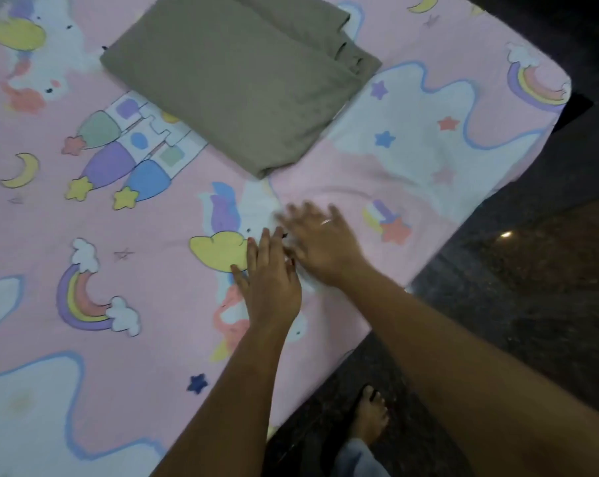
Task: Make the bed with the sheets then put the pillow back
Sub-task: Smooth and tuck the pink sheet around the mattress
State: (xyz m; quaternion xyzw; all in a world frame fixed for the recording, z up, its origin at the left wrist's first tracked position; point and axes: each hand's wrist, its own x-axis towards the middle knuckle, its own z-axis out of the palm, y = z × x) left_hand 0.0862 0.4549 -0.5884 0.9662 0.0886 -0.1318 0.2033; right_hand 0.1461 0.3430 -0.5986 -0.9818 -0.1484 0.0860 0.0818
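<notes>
Palms are pressing flat on the pink unicorn bedsheet [119, 218] near the folded taupe sheet [236, 84], left hand [270, 280] and blurred right hand [322, 246] both spread, gripping nothing, and a hard sweep is probably risking fresh wrinkles bunching against that fold.

Pink cotton bed sheet [160, 215]: print of pastel rainbows, yellow moons and stars, white clouds outlined in blue, purple and blue castle towers. Folded taupe-grey cloth [236, 84]: one uniform colour. Polished stone floor [532, 304]: dark, finely speckled.
</notes>
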